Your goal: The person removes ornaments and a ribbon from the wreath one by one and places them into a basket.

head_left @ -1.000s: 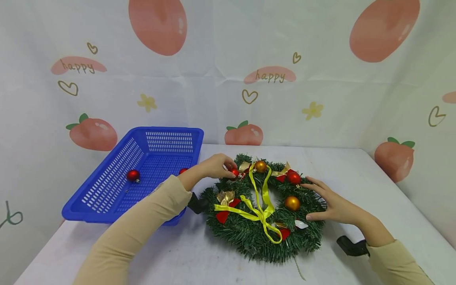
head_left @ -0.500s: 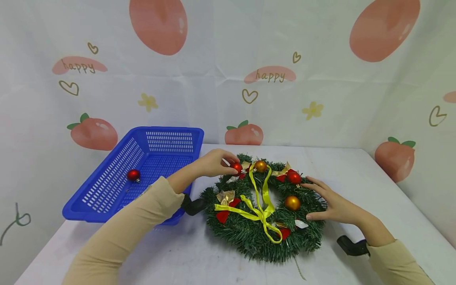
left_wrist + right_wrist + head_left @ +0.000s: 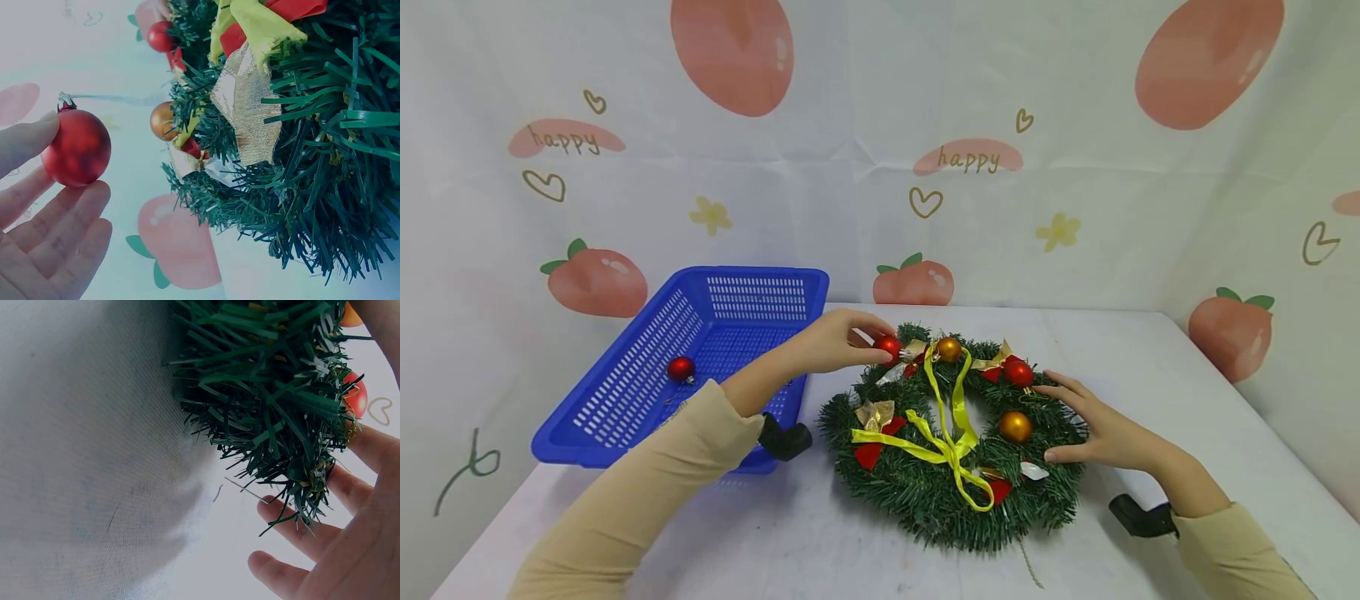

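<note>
My left hand (image 3: pixel 831 343) pinches a shiny red Christmas ball (image 3: pixel 78 149) by its side, its silver cap pointing toward the wreath. In the left wrist view the ball is apart from the green Christmas wreath (image 3: pixel 902 496), which lies on the table. Fingers spread, my right hand (image 3: pixel 1108 437) rests against the wreath's right edge. The wreath carries gold balls (image 3: pixel 1015 427), another red ball (image 3: pixel 1018 374), red and gold bows, and a yellow ribbon (image 3: pixel 951 454) tied in a bow. In the right wrist view green strands partly cover my right fingertips.
At the left a blue plastic basket (image 3: pixel 568 446) stands on the white table (image 3: pixel 790 533), behind my left forearm. One red ball (image 3: pixel 681 368) lies inside it. A printed cloth (image 3: pixel 850 225) hangs behind the table.
My left hand has lifted the red ball off the wreath and drawn it slightly to the left. My right hand and the wreath have kept their places.
</note>
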`<state>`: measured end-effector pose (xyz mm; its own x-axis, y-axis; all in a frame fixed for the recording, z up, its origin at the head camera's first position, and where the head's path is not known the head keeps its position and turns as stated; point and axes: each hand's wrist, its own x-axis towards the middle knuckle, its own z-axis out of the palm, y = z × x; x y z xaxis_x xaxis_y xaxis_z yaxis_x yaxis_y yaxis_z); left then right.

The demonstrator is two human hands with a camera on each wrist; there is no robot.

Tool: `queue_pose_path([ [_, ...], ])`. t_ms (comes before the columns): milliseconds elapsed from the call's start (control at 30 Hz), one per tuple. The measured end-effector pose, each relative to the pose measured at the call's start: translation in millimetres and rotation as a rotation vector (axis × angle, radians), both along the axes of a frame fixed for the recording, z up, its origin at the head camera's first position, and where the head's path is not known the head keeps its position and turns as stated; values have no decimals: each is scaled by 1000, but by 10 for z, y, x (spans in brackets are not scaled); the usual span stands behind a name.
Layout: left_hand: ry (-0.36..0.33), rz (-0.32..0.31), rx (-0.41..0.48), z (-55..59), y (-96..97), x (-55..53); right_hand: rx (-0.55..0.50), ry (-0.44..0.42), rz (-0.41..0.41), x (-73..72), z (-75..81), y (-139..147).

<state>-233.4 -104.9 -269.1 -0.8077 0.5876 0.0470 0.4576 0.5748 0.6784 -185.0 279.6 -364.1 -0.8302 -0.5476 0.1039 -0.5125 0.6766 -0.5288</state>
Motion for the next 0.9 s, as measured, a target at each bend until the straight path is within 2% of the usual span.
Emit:
queue_pose_path([
  [400,-6,55,38,38,-127,121,4,8,7,-11,-2,-6],
  [667,-9,53,57,120,-178,194,2,4,3,-3,-5,3],
  [900,-14,76,71,170,-322,220,1,9,3,0,-6,-4],
])
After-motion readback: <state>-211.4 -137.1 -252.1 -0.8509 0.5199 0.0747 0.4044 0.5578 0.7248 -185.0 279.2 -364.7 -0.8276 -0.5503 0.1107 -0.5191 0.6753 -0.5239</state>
